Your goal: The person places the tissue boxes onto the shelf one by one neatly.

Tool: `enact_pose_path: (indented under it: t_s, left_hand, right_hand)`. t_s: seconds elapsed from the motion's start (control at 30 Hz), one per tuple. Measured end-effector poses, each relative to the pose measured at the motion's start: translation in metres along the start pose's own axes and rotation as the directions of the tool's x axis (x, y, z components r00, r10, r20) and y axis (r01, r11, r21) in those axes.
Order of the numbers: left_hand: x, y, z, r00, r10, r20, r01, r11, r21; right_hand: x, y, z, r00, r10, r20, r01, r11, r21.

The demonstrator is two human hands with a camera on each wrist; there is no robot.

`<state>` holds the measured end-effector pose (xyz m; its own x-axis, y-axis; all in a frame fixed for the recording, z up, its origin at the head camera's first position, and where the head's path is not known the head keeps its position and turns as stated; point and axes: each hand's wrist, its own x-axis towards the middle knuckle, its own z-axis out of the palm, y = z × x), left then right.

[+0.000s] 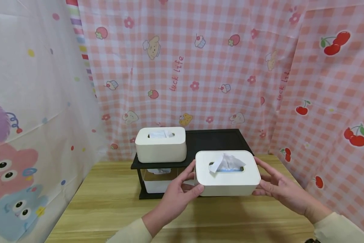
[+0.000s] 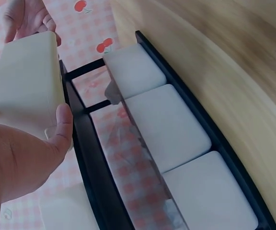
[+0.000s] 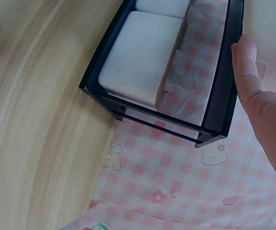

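Observation:
A white tissue box (image 1: 227, 190), with a tissue poking out of its oval slot, is held between both hands before the right front of a black two-tier rack (image 1: 216, 140). My left hand (image 1: 177, 199) grips its left end, thumb at the front corner. At the other end my right hand (image 1: 280, 190) grips it with the thumb along the side. In the left wrist view, the held tissue box (image 2: 25, 81) is raised beside the rack's upper shelf. A second white tissue box (image 1: 162, 153) stands on the left of the top shelf.
White boxes (image 2: 169, 124) with tissues line the rack's lower tier. The rack stands on a wood-grain table (image 1: 115, 209). Patterned cloth (image 1: 175, 67) hangs behind, with more cloth at the left and right sides.

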<state>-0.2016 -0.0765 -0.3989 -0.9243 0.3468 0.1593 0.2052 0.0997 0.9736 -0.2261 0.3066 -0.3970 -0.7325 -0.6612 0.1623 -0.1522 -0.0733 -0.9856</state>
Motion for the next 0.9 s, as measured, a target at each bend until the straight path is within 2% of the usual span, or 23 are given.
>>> enact_pose_path:
  t_s: [0.23, 0.4, 0.5, 0.6, 0.73, 0.9]
  left_hand:
    - [0.010, 0.005, 0.004, 0.999, 0.009, -0.051, -0.008, 1.000, 0.010]
    - [0.019, 0.007, 0.006, 0.995, -0.004, -0.099, 0.006, 1.000, 0.014]
    - [0.025, 0.008, 0.006, 0.991, -0.007, -0.133, 0.011, 1.000, 0.026]
    - [0.030, 0.009, 0.006, 0.986, -0.016, -0.166, 0.017, 1.000, 0.004]
    - [0.034, 0.010, 0.007, 0.981, -0.028, -0.191, 0.025, 1.000, -0.020]
    - [0.033, 0.012, 0.011, 0.981, -0.021, -0.194, 0.021, 1.000, -0.001]
  right_hand:
    - [0.003, -0.006, -0.001, 0.999, 0.004, -0.050, -0.005, 1.000, -0.010]
    - [0.008, -0.012, 0.002, 0.993, 0.027, -0.112, -0.032, 0.999, -0.042]
    - [0.013, -0.014, 0.006, 0.984, 0.036, -0.177, -0.051, 0.995, -0.085]
    - [0.021, -0.017, 0.011, 0.963, 0.058, -0.262, -0.097, 0.986, -0.137]
    - [0.027, -0.020, 0.016, 0.923, 0.079, -0.377, -0.165, 0.965, -0.202]
    - [0.032, -0.021, 0.018, 0.883, 0.068, -0.464, -0.200, 0.950, -0.240]
